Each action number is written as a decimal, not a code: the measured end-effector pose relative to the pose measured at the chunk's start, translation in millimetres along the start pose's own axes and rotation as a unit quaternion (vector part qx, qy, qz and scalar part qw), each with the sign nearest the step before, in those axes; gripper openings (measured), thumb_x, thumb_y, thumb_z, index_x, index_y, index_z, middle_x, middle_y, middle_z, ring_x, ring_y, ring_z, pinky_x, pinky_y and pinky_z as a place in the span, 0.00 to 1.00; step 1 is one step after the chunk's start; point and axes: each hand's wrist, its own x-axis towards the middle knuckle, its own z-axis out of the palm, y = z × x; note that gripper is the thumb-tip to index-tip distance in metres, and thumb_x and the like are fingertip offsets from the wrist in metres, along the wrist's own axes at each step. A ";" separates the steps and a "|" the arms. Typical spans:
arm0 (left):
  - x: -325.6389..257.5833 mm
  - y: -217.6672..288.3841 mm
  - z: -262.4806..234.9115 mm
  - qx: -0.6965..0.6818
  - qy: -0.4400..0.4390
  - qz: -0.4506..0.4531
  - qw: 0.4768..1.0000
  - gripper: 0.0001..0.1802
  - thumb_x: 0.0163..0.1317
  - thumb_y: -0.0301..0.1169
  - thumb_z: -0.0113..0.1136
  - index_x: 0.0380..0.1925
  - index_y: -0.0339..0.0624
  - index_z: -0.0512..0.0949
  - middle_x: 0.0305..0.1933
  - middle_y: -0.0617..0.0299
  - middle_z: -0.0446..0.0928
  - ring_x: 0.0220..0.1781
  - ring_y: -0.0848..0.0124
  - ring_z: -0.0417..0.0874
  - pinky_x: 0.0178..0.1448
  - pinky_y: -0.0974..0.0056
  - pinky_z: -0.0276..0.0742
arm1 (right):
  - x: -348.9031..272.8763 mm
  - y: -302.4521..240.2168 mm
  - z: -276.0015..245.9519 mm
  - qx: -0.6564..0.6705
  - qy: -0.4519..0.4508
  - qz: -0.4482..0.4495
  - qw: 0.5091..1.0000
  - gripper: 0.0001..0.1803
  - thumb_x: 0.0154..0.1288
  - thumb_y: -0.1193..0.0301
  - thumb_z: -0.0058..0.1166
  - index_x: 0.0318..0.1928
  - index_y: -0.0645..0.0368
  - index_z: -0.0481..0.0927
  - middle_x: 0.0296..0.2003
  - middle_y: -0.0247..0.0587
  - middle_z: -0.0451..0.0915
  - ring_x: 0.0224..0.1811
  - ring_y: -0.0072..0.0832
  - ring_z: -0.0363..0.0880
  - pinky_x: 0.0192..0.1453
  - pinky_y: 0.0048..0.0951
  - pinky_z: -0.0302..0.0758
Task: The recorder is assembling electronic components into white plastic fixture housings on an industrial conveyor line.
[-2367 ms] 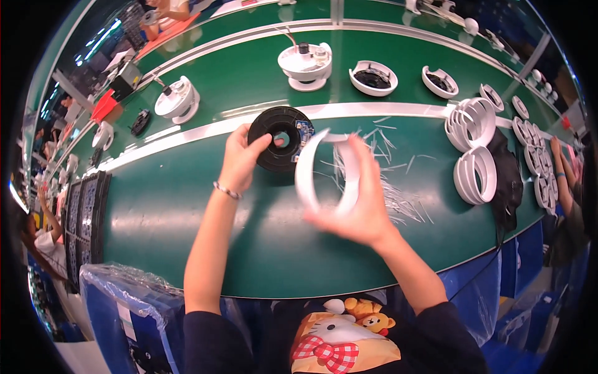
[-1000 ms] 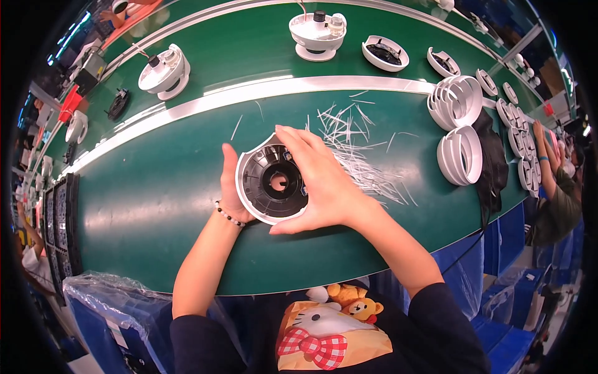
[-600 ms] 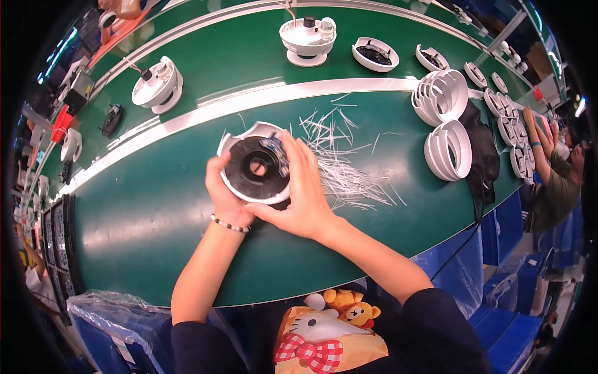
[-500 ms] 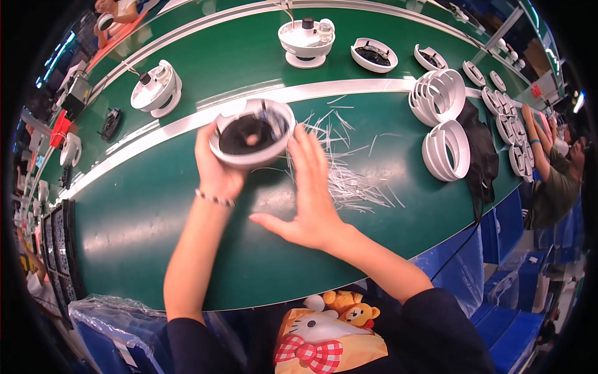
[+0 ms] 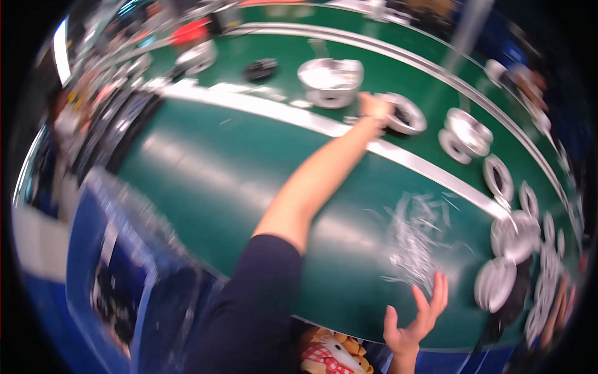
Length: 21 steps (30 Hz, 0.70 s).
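Note:
The picture is blurred by motion. My left arm stretches far across the green table (image 5: 218,181), and my left hand (image 5: 374,105) grips the rim of a round white housing with a black inside (image 5: 406,116), just past the silver rail (image 5: 299,118). My right hand (image 5: 414,319) hovers open, fingers spread, over the table's near edge. A heap of thin white strips (image 5: 414,240) lies just beyond it.
More round white housings (image 5: 330,78) (image 5: 467,132) (image 5: 498,177) sit on the far green belt, with a small black part (image 5: 261,68). Stacks of white rings (image 5: 514,234) (image 5: 495,283) stand at the right. Blue plastic-covered bins (image 5: 124,274) are at the lower left.
The view has swung left. My left hand carried the assembled white housing from the table's middle out past the rail. My right hand let go and dropped back to the near edge.

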 end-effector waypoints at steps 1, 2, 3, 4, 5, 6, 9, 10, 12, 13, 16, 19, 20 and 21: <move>-18.3 33.9 -18.8 0.013 -0.102 -0.048 0.994 0.32 0.47 0.34 0.54 0.49 0.26 0.56 0.46 0.39 0.68 0.47 0.56 0.74 0.50 0.59 0.70 | -0.9 0.4 2.8 0.000 -0.006 -0.011 1.000 0.25 0.46 0.66 0.55 0.46 0.60 0.68 0.55 0.62 0.59 0.59 0.58 0.53 0.59 0.52 0.51; -2.4 32.3 -28.1 0.068 -0.108 0.000 0.992 0.34 0.46 0.34 0.54 0.49 0.27 0.52 0.46 0.39 0.68 0.47 0.53 0.73 0.50 0.57 0.70 | -0.9 -6.7 5.1 0.005 -0.010 -0.031 0.999 0.24 0.49 0.65 0.53 0.47 0.60 0.68 0.56 0.62 0.59 0.59 0.58 0.52 0.59 0.53 0.51; 1.6 37.9 -24.2 0.124 -0.066 0.020 0.990 0.30 0.46 0.33 0.53 0.47 0.28 0.56 0.46 0.40 0.68 0.47 0.53 0.73 0.47 0.55 0.72 | -2.2 -6.3 10.6 0.025 -0.007 -0.050 0.998 0.23 0.49 0.66 0.52 0.48 0.59 0.68 0.56 0.62 0.58 0.60 0.58 0.52 0.59 0.53 0.51; -7.1 61.7 -45.8 0.063 -0.186 -0.029 0.980 0.38 0.45 0.40 0.52 0.54 0.28 0.55 0.50 0.42 0.66 0.47 0.55 0.73 0.51 0.59 0.69 | -2.3 -5.2 14.8 0.033 0.002 -0.059 0.998 0.23 0.50 0.66 0.51 0.48 0.59 0.67 0.56 0.61 0.58 0.60 0.58 0.52 0.59 0.54 0.50; -18.2 97.4 -86.4 0.154 -0.283 0.001 0.947 0.35 0.46 0.39 0.53 0.54 0.31 0.60 0.48 0.45 0.69 0.39 0.60 0.78 0.45 0.63 0.73 | -0.9 -11.5 17.1 0.035 -0.011 -0.087 0.996 0.22 0.51 0.70 0.48 0.50 0.60 0.66 0.58 0.58 0.56 0.61 0.53 0.53 0.61 0.48 0.51; -27.7 106.0 -119.7 0.135 -0.280 0.100 0.945 0.30 0.47 0.38 0.54 0.50 0.33 0.65 0.42 0.49 0.74 0.31 0.66 0.80 0.38 0.67 0.75 | -3.1 -22.6 22.2 0.056 -0.023 -0.107 0.992 0.22 0.51 0.70 0.48 0.50 0.60 0.66 0.58 0.58 0.56 0.61 0.53 0.53 0.61 0.48 0.51; -64.7 112.3 -228.5 0.231 -0.304 0.186 0.905 0.25 0.48 0.39 0.55 0.44 0.34 0.71 0.36 0.54 0.77 0.37 0.67 0.79 0.43 0.68 0.74 | -2.7 -36.2 44.7 0.117 -0.104 -0.150 0.976 0.21 0.51 0.66 0.49 0.47 0.60 0.68 0.56 0.62 0.58 0.60 0.59 0.52 0.58 0.55 0.51; -82.3 119.7 -266.5 0.300 -0.310 0.267 0.862 0.24 0.49 0.39 0.55 0.43 0.34 0.72 0.38 0.54 0.77 0.39 0.67 0.79 0.45 0.68 0.73 | -3.8 -42.2 46.0 0.123 -0.108 -0.163 0.973 0.21 0.51 0.66 0.49 0.47 0.60 0.68 0.56 0.62 0.58 0.60 0.59 0.52 0.58 0.55 0.51; -122.4 130.1 -342.7 0.303 -0.278 0.274 0.869 0.19 0.52 0.36 0.55 0.41 0.35 0.73 0.39 0.53 0.77 0.42 0.69 0.78 0.48 0.68 0.72 | -5.1 -53.2 48.0 0.131 -0.117 -0.183 0.967 0.21 0.51 0.66 0.50 0.46 0.60 0.68 0.56 0.63 0.58 0.60 0.59 0.52 0.58 0.55 0.52; -141.6 136.6 -376.5 0.301 -0.232 0.257 0.889 0.16 0.54 0.32 0.55 0.42 0.36 0.73 0.39 0.54 0.77 0.43 0.71 0.77 0.48 0.69 0.72 | -3.0 -56.0 48.3 0.122 -0.115 -0.180 0.969 0.20 0.52 0.65 0.49 0.45 0.61 0.68 0.56 0.62 0.59 0.59 0.58 0.52 0.57 0.55 0.53; -183.8 114.3 -509.5 0.389 -0.005 0.210 0.897 0.14 0.54 0.28 0.55 0.42 0.35 0.72 0.40 0.57 0.76 0.43 0.72 0.77 0.49 0.68 0.72 | -3.9 -64.4 54.7 0.132 -0.124 -0.174 0.968 0.20 0.53 0.64 0.49 0.45 0.61 0.68 0.56 0.61 0.59 0.59 0.58 0.53 0.57 0.54 0.53; -239.2 58.6 -646.1 0.536 0.243 0.020 0.808 0.15 0.49 0.38 0.57 0.35 0.42 0.76 0.34 0.57 0.78 0.37 0.67 0.80 0.43 0.66 0.73 | -0.8 -73.7 51.4 0.127 -0.150 -0.202 0.959 0.20 0.51 0.72 0.48 0.48 0.61 0.67 0.58 0.57 0.56 0.62 0.53 0.52 0.60 0.48 0.54; -260.4 35.2 -689.1 0.514 0.292 -0.073 0.803 0.16 0.48 0.40 0.57 0.35 0.43 0.77 0.35 0.56 0.78 0.38 0.65 0.80 0.45 0.65 0.73 | -0.9 -74.5 53.6 0.129 -0.152 -0.210 0.957 0.21 0.51 0.72 0.48 0.48 0.61 0.67 0.58 0.57 0.57 0.61 0.53 0.52 0.60 0.47 0.54; -280.1 6.3 -723.1 0.573 0.337 -0.090 0.742 0.16 0.49 0.41 0.56 0.34 0.43 0.77 0.34 0.55 0.78 0.39 0.62 0.79 0.45 0.63 0.72 | 0.3 -75.9 55.2 0.130 -0.155 -0.212 0.956 0.21 0.51 0.72 0.48 0.48 0.61 0.67 0.58 0.57 0.57 0.61 0.53 0.52 0.60 0.47 0.54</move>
